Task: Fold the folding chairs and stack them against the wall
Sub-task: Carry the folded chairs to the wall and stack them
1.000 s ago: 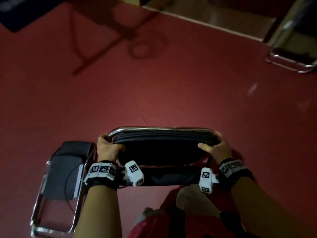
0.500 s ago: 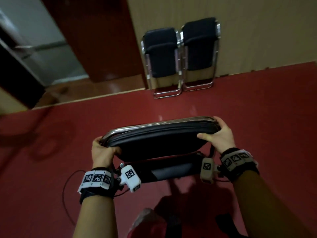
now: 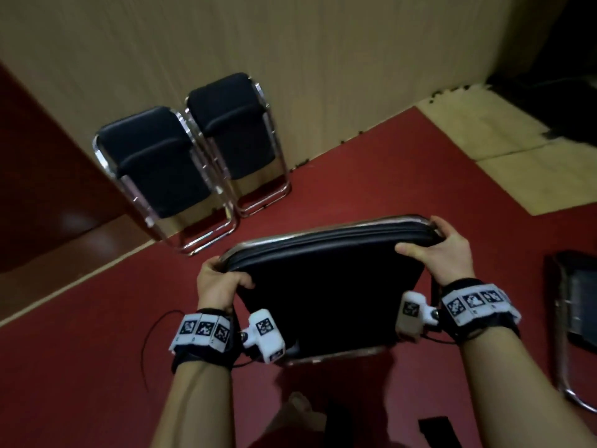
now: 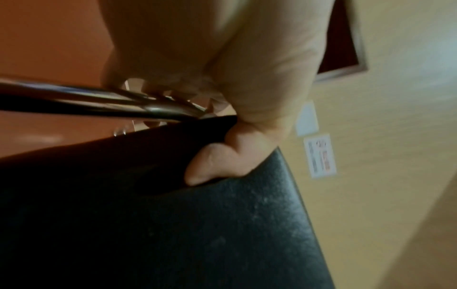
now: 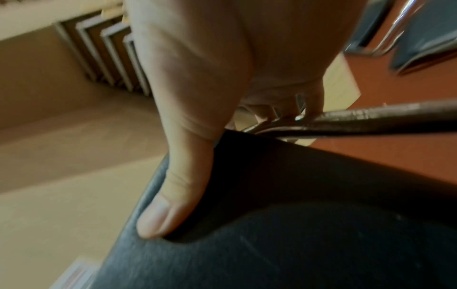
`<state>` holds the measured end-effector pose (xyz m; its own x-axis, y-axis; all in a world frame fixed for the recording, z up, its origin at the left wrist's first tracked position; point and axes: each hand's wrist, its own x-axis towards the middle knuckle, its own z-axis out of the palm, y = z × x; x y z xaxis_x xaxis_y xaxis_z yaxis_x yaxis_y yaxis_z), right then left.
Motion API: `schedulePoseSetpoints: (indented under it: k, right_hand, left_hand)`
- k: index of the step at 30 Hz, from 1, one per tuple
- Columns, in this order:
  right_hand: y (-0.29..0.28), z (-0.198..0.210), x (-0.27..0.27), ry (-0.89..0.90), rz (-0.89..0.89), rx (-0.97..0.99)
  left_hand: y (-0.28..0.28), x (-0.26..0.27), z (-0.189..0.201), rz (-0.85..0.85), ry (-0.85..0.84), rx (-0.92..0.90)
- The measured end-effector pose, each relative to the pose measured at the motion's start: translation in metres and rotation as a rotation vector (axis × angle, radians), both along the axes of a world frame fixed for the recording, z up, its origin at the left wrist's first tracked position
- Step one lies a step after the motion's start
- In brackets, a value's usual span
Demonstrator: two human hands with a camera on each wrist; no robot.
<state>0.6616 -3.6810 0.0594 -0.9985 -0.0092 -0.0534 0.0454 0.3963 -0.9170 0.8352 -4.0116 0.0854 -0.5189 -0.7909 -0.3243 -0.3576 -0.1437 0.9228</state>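
A person carries a folded chair (image 3: 326,270) flat in front of them, well off the red floor (image 3: 371,176) and short of the wall (image 3: 323,59). The left hand (image 3: 216,281) clasps the chair's left top corner, its fingers wrapped over the chrome tube and the thumb (image 4: 212,166) pressed into the black padding; the right hand (image 3: 449,253) clamps the right corner the same way. Two folded chairs (image 3: 193,156) lean against the wall ahead. Another chair (image 3: 578,315) stands just to the right, so a swing could clip it. Set down carelessly, the carried frame might knock the leaning pair over, or pinch fingers.
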Motion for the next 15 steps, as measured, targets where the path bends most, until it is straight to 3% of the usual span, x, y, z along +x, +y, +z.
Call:
schedulePoseSetpoints:
  k: [8, 15]
  right_hand:
    - [0.034, -0.003, -0.144, -0.038, -0.239, 0.010]
    - [0.040, 0.010, -0.312, -0.023, -0.147, 0.033]
  left_hand:
    - [-0.002, -0.224, 0.003, -0.233, -0.050, 0.048]
    - [0.019, -0.367, 0.009, -0.106, 0.018, 0.035]
